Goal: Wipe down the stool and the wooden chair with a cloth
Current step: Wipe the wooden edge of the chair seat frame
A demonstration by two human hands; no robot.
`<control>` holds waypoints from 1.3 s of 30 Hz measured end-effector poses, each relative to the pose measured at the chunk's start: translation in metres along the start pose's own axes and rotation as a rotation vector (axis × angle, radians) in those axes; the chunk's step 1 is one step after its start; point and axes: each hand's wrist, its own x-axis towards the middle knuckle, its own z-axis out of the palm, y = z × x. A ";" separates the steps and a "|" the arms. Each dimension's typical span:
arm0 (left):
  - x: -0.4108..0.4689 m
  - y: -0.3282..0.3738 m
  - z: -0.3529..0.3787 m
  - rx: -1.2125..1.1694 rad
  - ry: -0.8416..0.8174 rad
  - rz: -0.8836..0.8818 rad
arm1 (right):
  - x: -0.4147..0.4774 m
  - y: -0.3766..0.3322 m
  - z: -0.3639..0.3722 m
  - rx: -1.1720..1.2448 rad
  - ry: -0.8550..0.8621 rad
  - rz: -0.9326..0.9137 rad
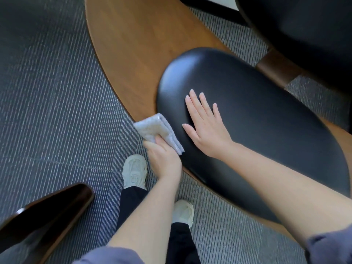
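A person leans over the stool (257, 111), the left grip (163, 159) pinching a folded cloth (154, 128) between thumb and curled fingers. The cloth is pressed to the near-left rim of the black seat, apparently to wipe the edge where the padding rolls under. The right grip (207, 130) lies flat on top of the seat, fingers straight and slightly spread, holding nothing. It is most likely there to steady the stool against the push of the wiping. A curved wooden surface (133, 44) shows behind the stool, above striped carpet (47, 92). A second black seat with a wooden leg, probably the chair (304, 25), stands at the upper right, well apart from the cloth. Its turn seems yet to come.
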 end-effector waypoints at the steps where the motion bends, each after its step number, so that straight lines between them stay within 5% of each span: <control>1: 0.013 0.010 -0.003 -0.008 0.045 0.017 | -0.001 -0.001 0.000 0.008 0.000 0.009; 9: 0.101 0.101 -0.049 0.243 0.174 0.316 | -0.002 -0.018 -0.011 0.051 -0.054 0.102; 20: 0.149 0.187 -0.090 0.567 0.074 0.564 | 0.049 -0.075 -0.059 0.250 -0.152 0.408; 24: 0.157 0.213 -0.106 0.661 -0.086 0.578 | 0.074 -0.111 -0.102 0.446 0.180 0.218; 30: 0.182 0.244 -0.131 0.562 -0.501 0.548 | 0.120 -0.145 -0.127 0.390 0.474 0.042; 35: 0.200 0.264 -0.153 0.282 -0.586 0.389 | 0.141 -0.153 -0.135 0.375 0.154 0.103; 39: 0.203 0.279 -0.164 0.166 -0.555 0.359 | 0.147 -0.160 -0.135 0.316 0.099 0.228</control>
